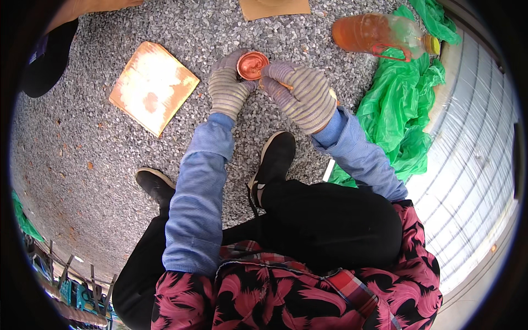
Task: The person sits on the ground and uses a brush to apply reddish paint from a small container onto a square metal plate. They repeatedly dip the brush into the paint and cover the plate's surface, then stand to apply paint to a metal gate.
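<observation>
My left hand [226,85], in a grey striped knit glove, is wrapped round a small round cup [252,66] with reddish-orange paste inside. At the cup's right side is my right hand [302,93], gloved alike, its fingers pinched on a thin tool with an orange-brown handle [286,86]. The tool's far end is hidden by the fingers and cup, so its kind cannot be told. Both hands are above grey gravel, beyond my shoes. Left of them lies a flat square board [154,88], pale in the middle with orange-brown patches.
A clear jug [379,34] of orange liquid with a yellow cap lies at far right, beside crumpled green plastic [396,110]. Further right is a white gridded surface [473,137]. Brown cardboard [275,8] lies at the far edge. Another person's arm [88,8] shows at far left.
</observation>
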{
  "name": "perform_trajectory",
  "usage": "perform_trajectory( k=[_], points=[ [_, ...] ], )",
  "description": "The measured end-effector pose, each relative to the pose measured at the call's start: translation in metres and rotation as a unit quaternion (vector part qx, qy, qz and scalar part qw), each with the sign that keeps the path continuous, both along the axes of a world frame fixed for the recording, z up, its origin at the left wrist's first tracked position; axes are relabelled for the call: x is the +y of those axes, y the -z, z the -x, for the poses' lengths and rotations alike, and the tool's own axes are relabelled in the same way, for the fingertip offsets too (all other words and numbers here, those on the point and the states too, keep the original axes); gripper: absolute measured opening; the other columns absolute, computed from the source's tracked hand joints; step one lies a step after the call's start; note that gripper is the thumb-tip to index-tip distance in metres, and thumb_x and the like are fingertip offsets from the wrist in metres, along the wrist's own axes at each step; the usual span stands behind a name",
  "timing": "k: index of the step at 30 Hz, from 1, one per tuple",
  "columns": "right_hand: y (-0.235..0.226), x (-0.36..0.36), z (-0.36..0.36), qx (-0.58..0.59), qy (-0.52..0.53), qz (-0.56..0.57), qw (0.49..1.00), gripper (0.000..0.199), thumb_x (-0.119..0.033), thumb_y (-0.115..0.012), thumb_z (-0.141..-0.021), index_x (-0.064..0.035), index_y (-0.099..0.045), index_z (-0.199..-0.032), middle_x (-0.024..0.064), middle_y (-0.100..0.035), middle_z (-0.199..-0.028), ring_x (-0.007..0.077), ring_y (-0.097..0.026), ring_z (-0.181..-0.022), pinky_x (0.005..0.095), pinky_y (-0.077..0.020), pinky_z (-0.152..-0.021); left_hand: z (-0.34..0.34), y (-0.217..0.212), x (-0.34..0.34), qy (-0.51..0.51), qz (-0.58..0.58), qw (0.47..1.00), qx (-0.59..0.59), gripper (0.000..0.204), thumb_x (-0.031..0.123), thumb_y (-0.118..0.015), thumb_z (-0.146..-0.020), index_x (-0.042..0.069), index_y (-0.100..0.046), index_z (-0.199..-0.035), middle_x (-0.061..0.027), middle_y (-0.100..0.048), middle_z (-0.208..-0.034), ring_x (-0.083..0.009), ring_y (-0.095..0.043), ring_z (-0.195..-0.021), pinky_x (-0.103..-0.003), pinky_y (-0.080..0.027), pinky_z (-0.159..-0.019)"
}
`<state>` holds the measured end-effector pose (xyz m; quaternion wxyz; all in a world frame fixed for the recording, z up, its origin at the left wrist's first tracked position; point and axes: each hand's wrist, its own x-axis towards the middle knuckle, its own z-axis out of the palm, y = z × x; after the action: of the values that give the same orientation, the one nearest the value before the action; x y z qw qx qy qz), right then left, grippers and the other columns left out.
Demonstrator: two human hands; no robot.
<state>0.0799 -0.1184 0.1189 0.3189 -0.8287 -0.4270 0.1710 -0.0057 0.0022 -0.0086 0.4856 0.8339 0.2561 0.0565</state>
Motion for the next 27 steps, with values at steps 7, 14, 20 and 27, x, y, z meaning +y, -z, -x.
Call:
perform_trajectory(
  k=[7, 14, 20, 27],
  points=[
    [0.001, -0.008, -0.004, 0.016, 0.021, 0.005, 1.0, 0.017, -0.021, -0.06, -0.078, -0.0059, -0.061, -0.086, 0.0139, -0.061, -0.073, 0.0314, -0.059, -0.068, 0.0381, -0.0484, -0.06, -0.003, -0.002, -0.004, -0.001, -0.067, 0.998, -0.023, 0.067, 0.03, -0.081, -0.052, 0.012, -0.055, -0.112, -0.0102, -0.058, -0.109, -0.0298, -0.052, -0.102, -0.039, -0.041, -0.089],
    [0.002, 0.0, 0.001, -0.039, -0.017, 0.003, 0.999, 0.017, -0.022, -0.061, -0.078, -0.0076, -0.061, -0.087, 0.0122, -0.061, -0.071, 0.0304, -0.06, -0.065, 0.0377, -0.0486, -0.058, -0.003, 0.004, -0.003, 0.002, -0.021, 1.0, 0.003, 0.07, 0.031, -0.081, -0.052, 0.012, -0.054, -0.114, -0.0095, -0.058, -0.11, -0.0296, -0.052, -0.104, -0.039, -0.039, -0.093],
    [0.003, -0.006, -0.008, -0.019, 0.023, 0.021, 0.999, 0.016, -0.022, -0.061, -0.077, -0.0071, -0.06, -0.084, 0.0128, -0.062, -0.075, 0.0303, -0.06, -0.067, 0.0379, -0.0481, -0.059, -0.006, -0.002, -0.003, 0.013, -0.032, 0.999, 0.017, 0.058, 0.022, -0.076, -0.059, 0.008, -0.056, -0.112, -0.0125, -0.059, -0.105, -0.0294, -0.053, -0.102, -0.035, -0.043, -0.089],
    [-0.001, -0.001, 0.006, -0.026, -0.011, 0.015, 0.999, 0.017, -0.021, -0.06, -0.078, -0.0077, -0.06, -0.087, 0.0115, -0.058, -0.066, 0.0302, -0.059, -0.063, 0.039, -0.0472, -0.057, -0.002, 0.001, -0.002, 0.0, -0.015, 1.0, 0.009, 0.071, 0.029, -0.081, -0.051, 0.012, -0.054, -0.114, -0.0102, -0.058, -0.111, -0.029, -0.052, -0.105, -0.038, -0.039, -0.094]
  ],
)
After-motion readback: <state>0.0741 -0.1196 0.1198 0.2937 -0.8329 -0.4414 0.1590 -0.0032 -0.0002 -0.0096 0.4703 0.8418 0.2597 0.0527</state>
